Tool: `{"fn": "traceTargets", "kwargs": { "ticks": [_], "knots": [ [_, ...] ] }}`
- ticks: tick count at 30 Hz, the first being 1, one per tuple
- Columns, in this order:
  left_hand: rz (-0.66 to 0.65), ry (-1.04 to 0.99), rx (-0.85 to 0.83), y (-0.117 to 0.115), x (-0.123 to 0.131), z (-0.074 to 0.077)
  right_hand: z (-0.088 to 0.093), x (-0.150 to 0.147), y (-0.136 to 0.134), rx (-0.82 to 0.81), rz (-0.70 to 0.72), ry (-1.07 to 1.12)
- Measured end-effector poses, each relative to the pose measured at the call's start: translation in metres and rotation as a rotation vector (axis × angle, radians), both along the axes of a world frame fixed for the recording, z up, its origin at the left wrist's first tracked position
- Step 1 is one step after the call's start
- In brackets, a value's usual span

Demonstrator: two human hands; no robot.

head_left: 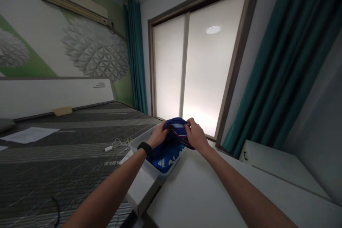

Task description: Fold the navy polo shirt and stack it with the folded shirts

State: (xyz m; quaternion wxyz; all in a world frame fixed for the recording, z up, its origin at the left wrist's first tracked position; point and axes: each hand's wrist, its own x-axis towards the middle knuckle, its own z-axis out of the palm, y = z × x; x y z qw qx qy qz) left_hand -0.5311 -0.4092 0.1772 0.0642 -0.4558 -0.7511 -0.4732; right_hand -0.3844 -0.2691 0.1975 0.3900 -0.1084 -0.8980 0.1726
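Note:
Both my hands hold a dark blue striped garment (176,129) above a white plastic bin (149,168). My left hand (158,134), with a black watch on its wrist, grips the garment's left edge with closed fingers. My right hand (195,135) pinches its right edge. Inside the bin lies a brighter blue cloth with a white logo (163,161). The bin stands at the far left corner of a white table (203,196).
A bed with a grey patterned mattress (61,149) lies to the left, with paper sheets (29,134) and a white charger cable (114,145) on it. A white box (141,192) sits by the table edge. Frosted sliding window and teal curtains stand ahead.

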Motion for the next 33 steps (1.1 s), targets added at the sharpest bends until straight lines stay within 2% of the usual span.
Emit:
{"fn": "traceTargets", "kwargs": {
  "ticks": [4,8,11,13,16,18,22,26,30,33],
  "knots": [
    [-0.136,0.004,0.104,0.035,0.038,0.029,0.005,0.047,0.023,-0.099,-0.010,0.129],
    [-0.308,-0.047,0.187,0.070,0.095,0.051,0.014,0.102,0.042,-0.161,-0.061,0.219],
    [-0.463,-0.131,0.262,0.097,0.141,0.056,0.022,0.143,0.053,-0.166,-0.104,0.273],
    [-0.563,-0.212,0.308,0.114,0.168,0.051,0.023,0.168,0.059,-0.137,-0.154,0.285],
    [-0.651,-0.384,0.304,0.138,0.201,0.029,0.011,0.200,0.070,-0.089,-0.256,0.241],
    [-0.683,-0.504,0.255,0.150,0.216,0.006,-0.009,0.217,0.076,-0.097,-0.307,0.176],
    [-0.706,-0.597,0.128,0.157,0.227,-0.048,-0.067,0.239,0.083,-0.213,-0.327,0.033],
    [-0.684,-0.636,0.025,0.145,0.218,-0.092,-0.125,0.243,0.077,-0.255,-0.372,0.009],
    [-0.618,-0.532,-0.010,0.130,0.208,-0.114,-0.161,0.236,0.062,-0.180,-0.380,0.008],
    [-0.558,-0.440,-0.040,0.125,0.205,-0.119,-0.169,0.236,0.053,-0.109,-0.406,-0.013]
  ]
}}
